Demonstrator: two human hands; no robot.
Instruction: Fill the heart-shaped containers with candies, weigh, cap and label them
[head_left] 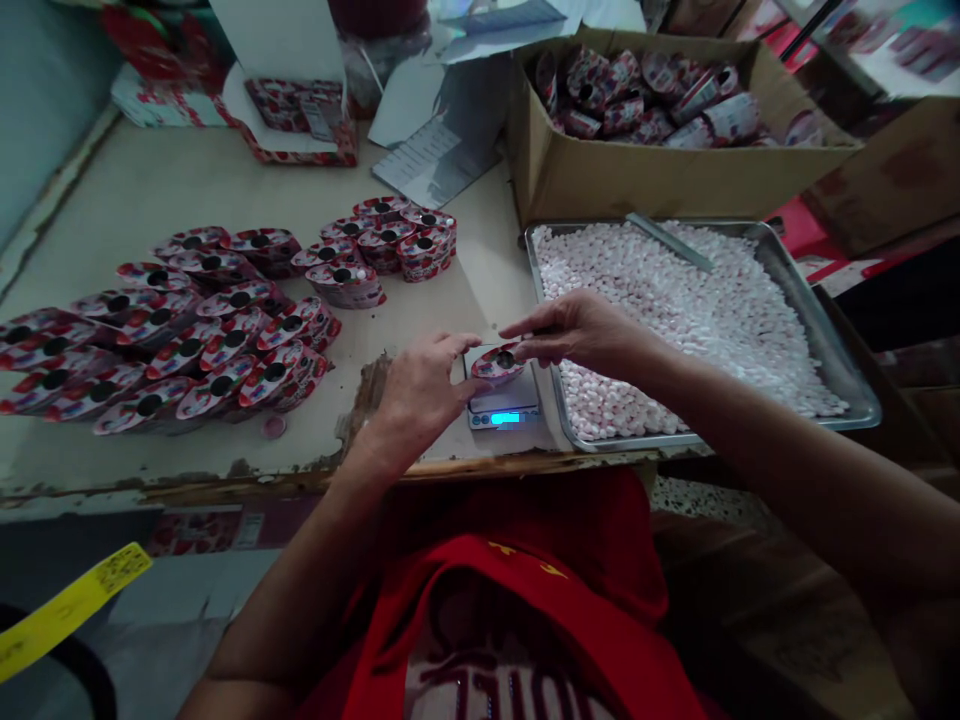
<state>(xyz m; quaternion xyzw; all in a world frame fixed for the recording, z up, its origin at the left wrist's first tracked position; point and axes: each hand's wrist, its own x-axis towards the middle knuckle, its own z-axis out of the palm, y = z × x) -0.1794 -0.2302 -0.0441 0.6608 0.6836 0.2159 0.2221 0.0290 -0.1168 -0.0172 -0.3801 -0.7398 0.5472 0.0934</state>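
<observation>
A small oval carton [498,364], printed red and white with a round hole in its top, stands on a small digital scale [484,411] with a lit blue display. My left hand [421,392] is at the carton's left end, thumb and fingers closed about it. From the right, my right hand [589,332] reaches over the carton's edge by the hole. Its fingers are bent together in a pinch, and what they hold, if anything, is too small to make out. Beside the scale, a metal tray [862,405] holds a mass of small whitish-pink candies [675,320].
Several similar cartons [217,390] stand grouped on the left of the table, more [382,235] toward the middle. A metal strip [670,243] lies on the candies. Behind the tray is a cardboard box [675,180] full of cartons. A round pink lid [273,427] lies near the front edge.
</observation>
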